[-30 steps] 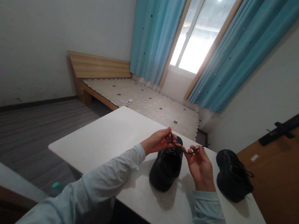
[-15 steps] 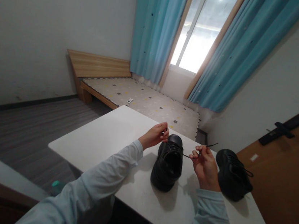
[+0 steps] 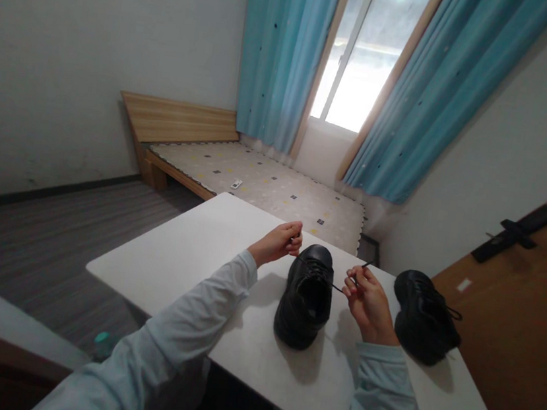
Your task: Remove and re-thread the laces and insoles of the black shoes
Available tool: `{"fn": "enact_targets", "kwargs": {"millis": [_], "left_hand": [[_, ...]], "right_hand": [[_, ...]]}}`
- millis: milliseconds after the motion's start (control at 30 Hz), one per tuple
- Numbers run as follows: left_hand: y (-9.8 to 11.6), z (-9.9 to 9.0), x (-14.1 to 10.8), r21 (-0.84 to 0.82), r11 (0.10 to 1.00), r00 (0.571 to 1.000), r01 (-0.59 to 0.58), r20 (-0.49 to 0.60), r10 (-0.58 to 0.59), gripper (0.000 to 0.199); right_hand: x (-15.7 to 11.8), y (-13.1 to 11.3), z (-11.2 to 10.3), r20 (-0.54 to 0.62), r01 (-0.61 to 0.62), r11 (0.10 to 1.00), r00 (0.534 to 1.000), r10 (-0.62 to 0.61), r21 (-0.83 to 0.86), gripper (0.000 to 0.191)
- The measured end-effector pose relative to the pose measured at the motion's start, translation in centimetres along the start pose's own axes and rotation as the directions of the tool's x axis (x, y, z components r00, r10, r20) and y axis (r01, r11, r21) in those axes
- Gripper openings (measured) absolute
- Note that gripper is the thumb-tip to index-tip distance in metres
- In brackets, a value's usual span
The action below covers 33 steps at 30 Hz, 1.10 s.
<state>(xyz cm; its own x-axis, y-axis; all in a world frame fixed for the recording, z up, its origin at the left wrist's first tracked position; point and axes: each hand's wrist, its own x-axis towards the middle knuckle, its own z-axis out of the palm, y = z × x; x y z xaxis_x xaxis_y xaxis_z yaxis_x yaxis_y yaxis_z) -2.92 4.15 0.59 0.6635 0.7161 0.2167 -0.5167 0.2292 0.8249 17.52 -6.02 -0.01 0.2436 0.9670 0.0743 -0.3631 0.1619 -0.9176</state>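
Observation:
A black shoe stands upright on the white table, its toe pointing away from me. My left hand is closed on a shoelace at the upper left of this shoe. To the shoe's right, my right hand pinches the other black shoelace, which runs from the shoe's eyelets to my fingers; a short loose end sticks up past them. A second black shoe, with its lace looped at the side, sits at the right of the table beyond my right hand.
Behind the table is a bed with a patterned mattress and a small white remote-like object. A wooden door with a black handle stands on the right. A green-capped item is low at the left.
My right hand has moved slightly left toward the shoe, and less loose lace shows past its fingers. My left hand has shifted slightly left. Both hands keep their grip.

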Motion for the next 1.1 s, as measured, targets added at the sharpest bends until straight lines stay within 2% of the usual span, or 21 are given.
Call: {"fn": "enact_targets", "kwargs": {"millis": [233, 400, 533, 633, 667, 733, 800, 867, 933, 1033, 1100], "left_hand": [[0.0, 0.4, -0.1, 0.116, 0.993, 1.0, 0.003, -0.017, -0.001, 0.041], [0.0, 0.9, -0.2, 0.246, 0.968, 0.997, -0.052, -0.046, 0.066, 0.039], [0.2, 1.1, -0.3, 0.353, 0.933, 0.995, -0.076, -0.032, 0.093, 0.037], [0.2, 1.1, -0.4, 0.49, 0.868, 0.993, -0.082, -0.029, 0.11, 0.038], [0.2, 1.1, -0.4, 0.534, 0.841, 0.994, -0.088, -0.015, 0.113, 0.039], [0.2, 1.2, -0.4, 0.622, 0.774, 0.992, -0.115, 0.039, 0.116, 0.041], [0.2, 1.1, -0.5, 0.727, 0.668, 0.987, -0.159, 0.113, 0.112, 0.036], [0.3, 1.0, -0.5, 0.814, 0.549, 0.981, -0.19, 0.169, 0.09, 0.031], [0.2, 0.8, -0.6, 0.861, 0.468, 0.979, -0.201, 0.195, 0.063, 0.028], [0.1, 0.5, -0.6, 0.885, 0.427, 0.981, -0.185, 0.194, 0.023, 0.027], [0.1, 0.4, -0.6, 0.889, 0.419, 0.98, -0.183, 0.197, 0.009, 0.026]], "right_hand": [[0.2, 0.7, -0.2, -0.028, -0.012, 0.999, 1.0, 0.013, 0.034, 0.03], [0.3, 1.0, -0.5, -0.126, 0.024, 1.0, 0.992, -0.026, -0.018, 0.025], [0.5, 1.3, -0.9, -0.213, 0.058, 0.978, 0.972, -0.101, -0.199, 0.031], [0.8, 1.2, -1.0, -0.283, 0.102, 0.88, 0.924, -0.256, -0.463, 0.041], [0.8, 1.0, -0.9, -0.259, 0.133, 0.816, 0.909, -0.326, -0.563, 0.04], [0.8, 0.6, -0.7, -0.14, 0.194, 0.665, 0.899, -0.415, -0.721, 0.035], [0.6, 0.2, -0.3, 0.005, 0.237, 0.557, 0.923, -0.385, -0.796, 0.032], [0.2, -0.3, 0.1, 0.136, 0.273, 0.526, 0.949, -0.285, -0.805, 0.032], [-0.2, -0.7, 0.4, 0.255, 0.307, 0.526, 0.952, -0.17, -0.793, 0.031], [-0.6, -1.1, 0.5, 0.377, 0.343, 0.516, 0.925, -0.043, -0.785, 0.029], [-0.8, -1.4, 0.5, 0.419, 0.374, 0.485, 0.908, -0.016, -0.791, 0.027]]}}
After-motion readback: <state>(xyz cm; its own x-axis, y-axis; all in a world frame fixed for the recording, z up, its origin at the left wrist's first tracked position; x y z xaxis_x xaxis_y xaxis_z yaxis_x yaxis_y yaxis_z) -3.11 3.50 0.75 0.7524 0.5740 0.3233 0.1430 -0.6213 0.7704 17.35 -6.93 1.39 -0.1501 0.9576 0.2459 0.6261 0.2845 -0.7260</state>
